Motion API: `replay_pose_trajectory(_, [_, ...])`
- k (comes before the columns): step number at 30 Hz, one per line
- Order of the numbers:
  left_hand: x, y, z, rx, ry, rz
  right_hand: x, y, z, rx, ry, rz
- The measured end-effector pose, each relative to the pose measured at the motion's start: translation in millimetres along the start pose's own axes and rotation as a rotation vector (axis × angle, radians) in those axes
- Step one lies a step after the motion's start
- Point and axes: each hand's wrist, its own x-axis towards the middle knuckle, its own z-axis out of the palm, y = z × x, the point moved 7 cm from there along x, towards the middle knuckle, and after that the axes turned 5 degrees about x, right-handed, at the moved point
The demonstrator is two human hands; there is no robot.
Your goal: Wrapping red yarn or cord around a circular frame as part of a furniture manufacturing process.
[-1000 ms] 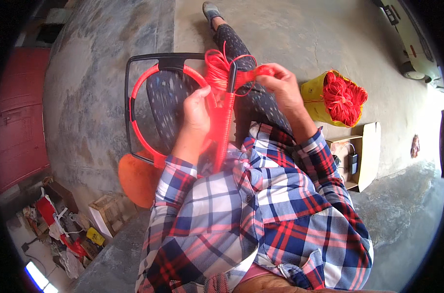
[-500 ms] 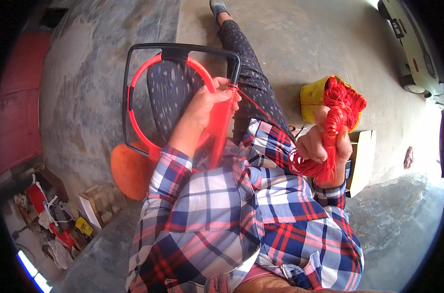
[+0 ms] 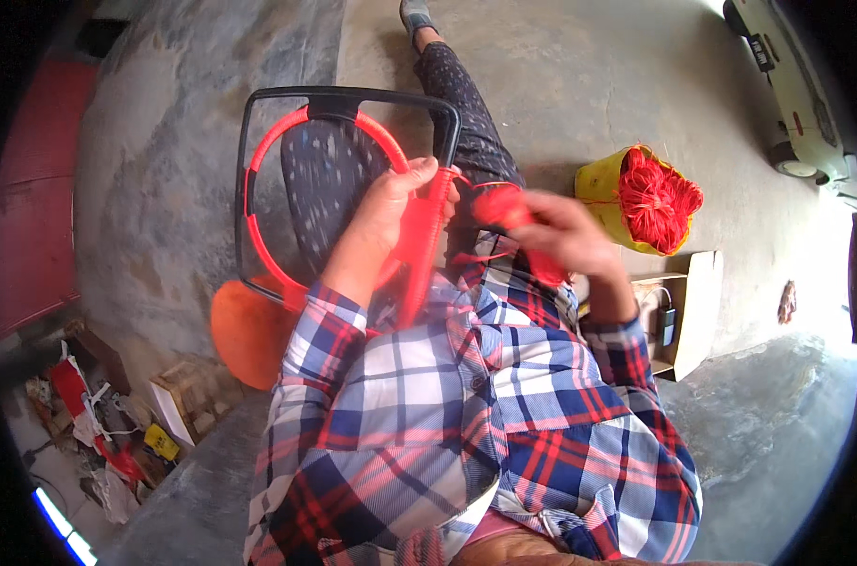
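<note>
Cord wrapping [image 3: 432,222], seemingly partway along, covers most of the black frame's [image 3: 333,102] right side but not its top bar, fingers of the left hand [image 3: 389,203] clamped on that side, those of the right hand [image 3: 575,234] around a blurred red hank [image 3: 504,206] just right of the frame.

The floor [image 3: 542,104] under us is grey concrete, stained and scuffed, darker toward its left edge. I see a yellow, soft-sided container [image 3: 598,191] on it, right of the middle, with glossy red cord [image 3: 657,200] bulging from its mouth. Just nearer sits an open brown cardboard box [image 3: 699,316], a small black rectangular device [image 3: 668,326] inside. A small brownish scrap [image 3: 787,304] lies toward the right edge, and a pale car [image 3: 791,94] stands at the far right corner. Toward the near left corner are a pale wooden crate [image 3: 197,401] and a jumbled red-and-white heap [image 3: 122,460] with a yellow packet [image 3: 162,442].
</note>
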Motion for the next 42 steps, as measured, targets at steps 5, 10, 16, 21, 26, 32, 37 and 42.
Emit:
replay_pose_trajectory(5, [0.6,1.7,1.8,0.055,-0.072,0.060,66.8,-3.4,12.0,-0.444,0.150,-0.031])
replay_pose_trajectory(10, [2.0,-2.6,13.6,0.114,-0.061,0.029,99.2,-35.0,5.4,0.243,0.063,-0.367])
replay_pose_trajectory(16, [1.1,0.5,13.7,0.109,-0.009,0.012,111.7,-42.6,10.3,0.230,0.174,-0.310])
replay_pose_trajectory(21, [1.7,5.0,-1.9,0.099,-0.005,0.075,53.1,-81.4,-30.2,-0.235,0.506,-0.628])
replay_pose_trajectory(26, [0.4,14.7,-10.5,-0.034,0.016,0.076,16.3,-17.7,-49.0,-0.499,0.125,0.005])
replay_pose_trajectory(32, [-3.9,19.2,-13.2,-0.054,0.019,0.090,-72.9,53.5,-122.2,1.121,0.482,-0.386])
replay_pose_trajectory(37, [-3.2,22.6,-19.7,-0.098,0.033,0.089,-145.3,153.9,-170.7,0.892,0.688,-0.133])
replay_pose_trajectory(42, [-3.0,22.8,-19.3,-0.083,0.081,0.085,-184.7,235.4,-174.4,0.052,0.847,0.351])
